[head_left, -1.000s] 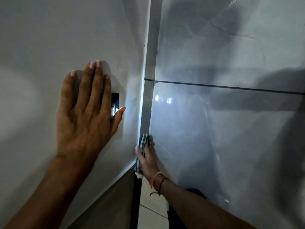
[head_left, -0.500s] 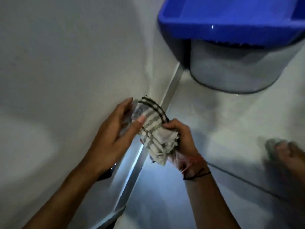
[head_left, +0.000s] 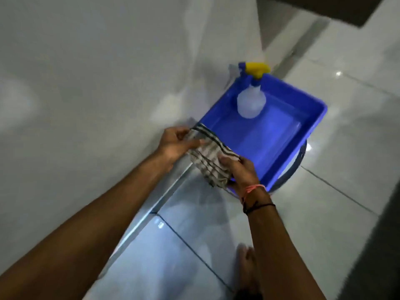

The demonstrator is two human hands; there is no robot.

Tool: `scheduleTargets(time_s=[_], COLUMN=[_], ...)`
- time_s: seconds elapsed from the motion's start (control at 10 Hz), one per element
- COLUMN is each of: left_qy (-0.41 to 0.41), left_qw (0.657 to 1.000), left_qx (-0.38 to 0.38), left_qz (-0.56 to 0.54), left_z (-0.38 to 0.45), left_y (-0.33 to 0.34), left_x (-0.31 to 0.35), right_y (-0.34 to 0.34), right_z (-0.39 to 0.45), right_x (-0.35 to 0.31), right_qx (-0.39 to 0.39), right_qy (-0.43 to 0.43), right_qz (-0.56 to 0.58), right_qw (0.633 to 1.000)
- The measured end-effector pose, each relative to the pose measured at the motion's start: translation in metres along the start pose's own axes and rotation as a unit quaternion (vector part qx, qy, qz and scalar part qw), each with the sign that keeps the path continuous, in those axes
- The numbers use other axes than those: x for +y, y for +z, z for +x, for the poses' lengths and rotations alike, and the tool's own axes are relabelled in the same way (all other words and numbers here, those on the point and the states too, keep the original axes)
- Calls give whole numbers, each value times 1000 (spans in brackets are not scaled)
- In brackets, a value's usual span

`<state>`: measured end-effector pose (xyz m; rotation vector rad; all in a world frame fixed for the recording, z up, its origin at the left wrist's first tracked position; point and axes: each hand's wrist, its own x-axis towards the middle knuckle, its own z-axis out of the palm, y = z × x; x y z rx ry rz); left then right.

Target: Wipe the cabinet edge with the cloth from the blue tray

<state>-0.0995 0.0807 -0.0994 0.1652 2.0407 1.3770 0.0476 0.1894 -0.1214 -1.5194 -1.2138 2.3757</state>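
A white cloth with dark stripes [head_left: 208, 158] is stretched between both hands, over the near left corner of the blue tray [head_left: 311, 124]. My left hand [head_left: 175, 144] pinches its far upper end. My right hand [head_left: 240, 169] grips its near lower end, the wrist wearing thread bands. The white cabinet side [head_left: 97, 94] fills the left half of the view, and its lower edge [head_left: 164, 195] runs diagonally just under my hands.
A clear spray bottle with a yellow and blue head [head_left: 252, 98] stands in the tray's far corner. The tray rests on a round grey bucket [head_left: 290, 172]. Glossy floor tiles spread to the right, and a bare foot [head_left: 246, 265] shows at the bottom.
My right hand left the cabinet edge low down and my left hand came off the panel. Both now hold the cloth, and the view has swung up to the tray.
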Motion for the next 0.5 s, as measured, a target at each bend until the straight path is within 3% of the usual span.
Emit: scheduleTargets(time_s=[0.1,0.2,0.4,0.5], left_qy=[11,31,86,190], left_qw=[991,970,856,806], left_qx=[40,24,-69,-17], left_qz=[128,239,504,561], left_z=[31,48,14,-31], left_y=[23,39,46,19], left_x=[-5,-25,-43,-11], right_y=[-6,-11,-18,-14], right_z=[32,64,79,54], right_x=[-17,-23,-21,-43], right_qx=[35,41,-13,-27], right_qy=[8,16,53,41], right_qz=[-97,-190,-303,-417], right_qw=[995,981,951,907])
